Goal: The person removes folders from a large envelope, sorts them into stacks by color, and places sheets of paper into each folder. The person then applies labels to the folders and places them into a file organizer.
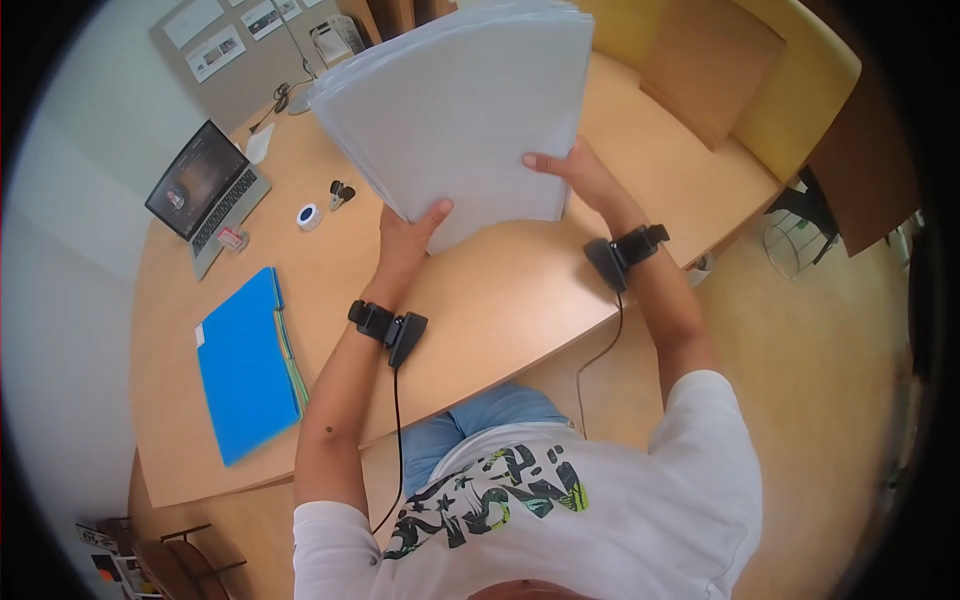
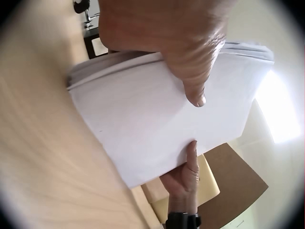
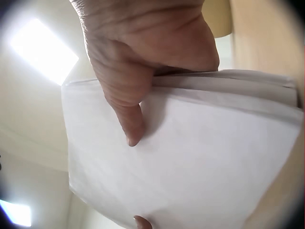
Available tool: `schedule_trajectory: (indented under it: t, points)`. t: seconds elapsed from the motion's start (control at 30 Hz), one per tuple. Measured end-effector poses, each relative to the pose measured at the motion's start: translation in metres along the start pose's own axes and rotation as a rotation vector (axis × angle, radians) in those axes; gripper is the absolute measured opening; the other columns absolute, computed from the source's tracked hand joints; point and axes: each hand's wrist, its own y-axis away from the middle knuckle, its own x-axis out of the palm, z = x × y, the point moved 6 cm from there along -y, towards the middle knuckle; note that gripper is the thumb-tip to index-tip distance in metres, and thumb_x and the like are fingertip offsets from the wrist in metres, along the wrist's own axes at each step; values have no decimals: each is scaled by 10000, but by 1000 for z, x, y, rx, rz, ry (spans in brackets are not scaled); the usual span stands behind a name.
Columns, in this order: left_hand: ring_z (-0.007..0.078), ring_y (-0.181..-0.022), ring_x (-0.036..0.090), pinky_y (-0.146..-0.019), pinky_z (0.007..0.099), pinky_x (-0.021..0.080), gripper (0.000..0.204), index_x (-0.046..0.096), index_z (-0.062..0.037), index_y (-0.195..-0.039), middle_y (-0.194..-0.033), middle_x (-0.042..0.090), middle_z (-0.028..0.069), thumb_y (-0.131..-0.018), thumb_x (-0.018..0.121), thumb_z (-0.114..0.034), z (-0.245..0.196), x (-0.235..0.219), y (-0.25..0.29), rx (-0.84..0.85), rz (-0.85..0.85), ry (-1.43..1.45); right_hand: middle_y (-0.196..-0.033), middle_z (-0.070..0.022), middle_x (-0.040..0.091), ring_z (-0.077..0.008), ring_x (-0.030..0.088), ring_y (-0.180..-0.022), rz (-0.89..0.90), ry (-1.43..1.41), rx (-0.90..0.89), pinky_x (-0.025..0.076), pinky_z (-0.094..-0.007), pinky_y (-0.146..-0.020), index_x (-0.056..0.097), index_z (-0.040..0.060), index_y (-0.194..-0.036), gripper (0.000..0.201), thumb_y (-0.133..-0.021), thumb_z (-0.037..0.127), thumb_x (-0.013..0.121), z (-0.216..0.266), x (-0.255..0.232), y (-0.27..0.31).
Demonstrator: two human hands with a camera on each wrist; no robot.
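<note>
A thick stack of white paper [image 1: 470, 110] is held up over the table, tilted, its edges slightly fanned. My left hand [image 1: 408, 240] grips its left edge, thumb across the front face; my right hand [image 1: 580, 175] grips the right edge the same way. In the left wrist view the left hand [image 2: 176, 43] presses its thumb on the white sheets [image 2: 143, 114], with the right hand [image 2: 185, 176] at the opposite edge. The right wrist view shows the right hand [image 3: 143, 52] pinching the layered sheets [image 3: 205, 148]. The fingers behind the stack are hidden.
On the table [image 1: 480, 300] lie a blue folder [image 1: 248, 370], a white round object [image 1: 309, 216] and a black clip-like item [image 1: 341, 194]. An open laptop [image 1: 208, 195] stands at the left. Beyond the right side are a yellow chair [image 1: 800, 90] and a brown folder [image 1: 712, 65].
</note>
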Motion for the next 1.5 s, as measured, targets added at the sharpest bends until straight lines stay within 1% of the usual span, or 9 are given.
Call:
schedule_trajectory:
  t: [0.1, 0.5, 0.87, 1.0, 1.23, 1.27, 1.37, 1.47, 1.5]
  points:
    - [194, -983, 574, -860, 316, 471, 575, 516, 50, -1182, -1098, 604, 121, -780, 783, -263, -7, 0, 3, -241, 48, -43, -1107, -91, 634, -169, 581, -1033, 9, -65, 71, 448, -313, -927, 577, -3, -1187, 459, -803, 190, 741, -8, 3, 3]
    - [175, -979, 572, -836, 303, 479, 498, 529, 41, -1175, -1092, 609, 108, -799, 764, -185, -15, 4, 7, -69, 110, 51, -1216, -102, 569, -203, 503, -1167, -33, -26, -42, 390, -326, -1007, 482, 20, -1298, 700, -705, 195, 812, 5, -7, 13]
    - [151, -844, 609, -754, 288, 498, 370, 639, 43, -1028, -938, 663, 89, -805, 764, -224, -9, 0, -5, -172, 63, -43, -1460, -239, 292, -384, 274, -1362, -386, 1243, -1328, 258, -468, -1105, 221, -12, -1445, 1078, -692, 549, 753, 237, 47, 30]
    - [161, -853, 616, -756, 286, 500, 378, 643, 46, -1023, -944, 666, 98, -788, 777, -218, -7, -1, -6, -149, 87, -19, -1433, -273, 317, -406, 293, -1341, 91, 1464, -910, 253, -469, -1108, 234, -55, -1423, 1138, -638, 565, 776, 214, 75, 8]
    - [157, -865, 613, -762, 283, 496, 380, 623, 33, -1043, -963, 663, 84, -777, 783, -185, -7, -1, -6, -94, 138, -35, -1381, -283, 376, -394, 361, -1291, 166, 1374, -919, 324, -432, -1055, 293, -85, -1371, 1092, -645, 589, 754, 214, 69, -9]
    - [157, -871, 611, -766, 284, 495, 382, 617, 30, -1045, -968, 660, 80, -776, 784, -184, -9, 1, -5, -85, 146, -21, -1374, -278, 384, -403, 389, -1260, 582, 1434, -336, 351, -432, -1025, 310, -76, -1360, 1052, -664, 581, 746, 204, 73, -16]
    - [159, -892, 602, -778, 288, 492, 415, 594, 22, -1061, -982, 648, 76, -769, 789, -199, -11, 0, -7, -51, 157, -26, -1308, -278, 459, -385, 453, -1214, 158, 1430, -913, 372, -430, -1002, 347, -81, -1332, 994, -690, 577, 726, 223, 72, -4]
    - [162, -907, 596, -782, 292, 491, 464, 572, 17, -1086, -1000, 637, 78, -762, 795, -230, -22, 0, -7, -7, 158, -39, -1288, -265, 484, -378, 486, -1179, 479, 1360, -212, 388, -411, -988, 363, -65, -1327, 952, -695, 535, 744, 206, 68, -14]
    - [163, -911, 594, -782, 293, 491, 481, 566, 16, -1095, -1007, 633, 79, -760, 797, -241, -27, -1, -8, 12, 163, -46, -1294, -262, 479, -381, 482, -1181, 387, 1374, -409, 386, -408, -993, 359, -57, -1335, 952, -692, 526, 750, 210, 68, -13]
